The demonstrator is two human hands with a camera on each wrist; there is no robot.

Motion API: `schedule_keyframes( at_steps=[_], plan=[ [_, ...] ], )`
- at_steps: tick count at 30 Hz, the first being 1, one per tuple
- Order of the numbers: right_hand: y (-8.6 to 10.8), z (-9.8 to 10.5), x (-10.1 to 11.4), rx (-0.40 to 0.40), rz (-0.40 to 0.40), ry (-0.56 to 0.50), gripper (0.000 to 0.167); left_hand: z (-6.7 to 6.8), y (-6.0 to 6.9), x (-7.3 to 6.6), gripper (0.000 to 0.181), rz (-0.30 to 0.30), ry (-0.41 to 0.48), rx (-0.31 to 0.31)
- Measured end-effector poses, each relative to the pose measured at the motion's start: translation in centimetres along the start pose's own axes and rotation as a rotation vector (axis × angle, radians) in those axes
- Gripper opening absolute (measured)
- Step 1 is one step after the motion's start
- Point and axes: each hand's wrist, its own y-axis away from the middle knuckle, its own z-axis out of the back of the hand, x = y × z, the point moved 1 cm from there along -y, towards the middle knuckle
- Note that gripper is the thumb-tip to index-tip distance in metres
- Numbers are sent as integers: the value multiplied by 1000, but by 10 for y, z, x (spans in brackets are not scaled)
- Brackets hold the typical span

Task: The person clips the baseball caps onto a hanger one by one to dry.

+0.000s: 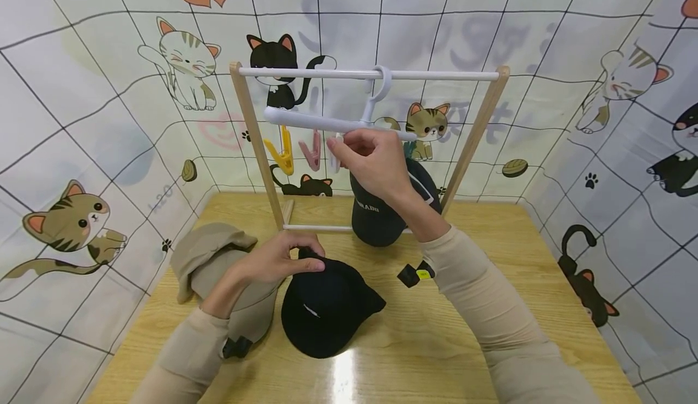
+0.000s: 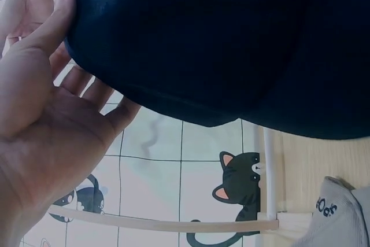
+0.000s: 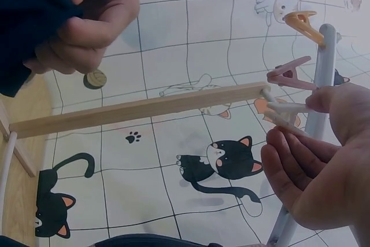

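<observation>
In the head view the left hand (image 1: pixel 278 258) pinches the edge of a black cap (image 1: pixel 322 313) low over the table; the left wrist view shows thumb and fingers at the rim of the dark cap (image 2: pixel 191 44). At the pale hanger (image 1: pixel 316 120) the right hand (image 1: pixel 378 165) has thumb and fingers around a white clip (image 1: pixel 334 160). The right wrist view shows this white clip (image 3: pixel 286 108) between thumb and fingertips. A yellow clip (image 1: pixel 283 152) and a pink clip (image 1: pixel 311 151) hang beside it. Another dark cap (image 1: pixel 376 216) hangs behind the right hand.
The hanger hooks over the white rail (image 1: pixel 447 76) of a rack with wooden side posts (image 1: pixel 474 137). Beige caps (image 1: pixel 212 258) lie at the left of the wooden table (image 1: pixel 491 307). A small black item with a yellow label (image 1: pixel 423 274) is beside the right sleeve.
</observation>
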Motion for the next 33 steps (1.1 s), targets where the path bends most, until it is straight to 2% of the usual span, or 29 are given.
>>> schedule_keyframes(
  at_steps=[7,16,33],
  plan=[
    [1,-1,-2,7,-7,-11,24,0,-7,-4,12,61,-7,-48],
    [2,-1,-3,14,-8,-17,24,1,-13,-2,18,30,-3,-74],
    [1,-4,-12,93,-40,-49,25,7,-21,-7,23,71,6,-228]
  ],
)
